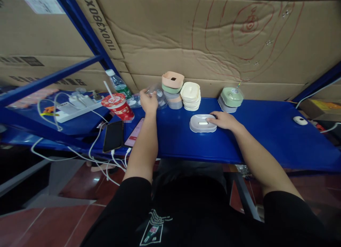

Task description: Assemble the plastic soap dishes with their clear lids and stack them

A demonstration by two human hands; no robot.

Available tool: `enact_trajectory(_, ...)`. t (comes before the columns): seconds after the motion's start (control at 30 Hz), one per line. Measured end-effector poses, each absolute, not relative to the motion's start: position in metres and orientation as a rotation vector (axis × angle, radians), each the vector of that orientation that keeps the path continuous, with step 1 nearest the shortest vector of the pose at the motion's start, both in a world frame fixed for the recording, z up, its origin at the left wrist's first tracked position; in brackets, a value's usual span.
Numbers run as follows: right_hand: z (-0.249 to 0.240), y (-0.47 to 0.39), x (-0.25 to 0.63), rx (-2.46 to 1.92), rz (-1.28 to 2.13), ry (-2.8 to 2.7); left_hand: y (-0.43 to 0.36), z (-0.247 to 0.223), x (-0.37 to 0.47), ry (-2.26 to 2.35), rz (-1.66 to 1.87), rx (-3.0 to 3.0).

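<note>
My left hand (pixel 149 100) is at the back of the blue table, fingers curled at a clear, glossy plastic piece (pixel 161 98) with a pale mark on it. My right hand (pixel 225 120) grips the right end of a light grey lidded plastic box (pixel 198 124), thumb on top, other fingers behind. A white oblong piece sits in the middle of its lid. Beside the clear plastic rises a stack of pink, green and grey box parts (pixel 174 92). A pile of cream lids (pixel 191 98) stands to its right. Farther right, a green lidded box (pixel 232 97) rests on a grey one.
On the left are a red drink cup (pixel 119 108) with a straw, a water bottle (pixel 119 84), a dark phone (pixel 113 136), a lit phone (pixel 134 134), white cables and a power strip (pixel 78 109). A small white device (pixel 300 120) lies far right. Cardboard (pixel 160 34) backs the table.
</note>
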State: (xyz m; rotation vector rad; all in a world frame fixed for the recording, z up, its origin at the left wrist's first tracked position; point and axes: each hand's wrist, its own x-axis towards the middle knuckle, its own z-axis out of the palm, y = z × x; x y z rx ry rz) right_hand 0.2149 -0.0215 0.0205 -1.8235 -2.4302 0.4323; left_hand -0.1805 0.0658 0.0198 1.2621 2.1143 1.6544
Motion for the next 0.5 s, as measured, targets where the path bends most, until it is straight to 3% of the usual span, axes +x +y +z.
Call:
enact_trajectory(0.33,0.023,-0.023,0.212,-1.861,0.338,-2.339,0.051,0.048,-0.166,1.867,2.073,1.172)
enact_trajectory(0.5,0.031,-0.032,0.206,-1.595,0.306,-2.12,0.023,0.054,-0.131,1.667,2.115,1.312)
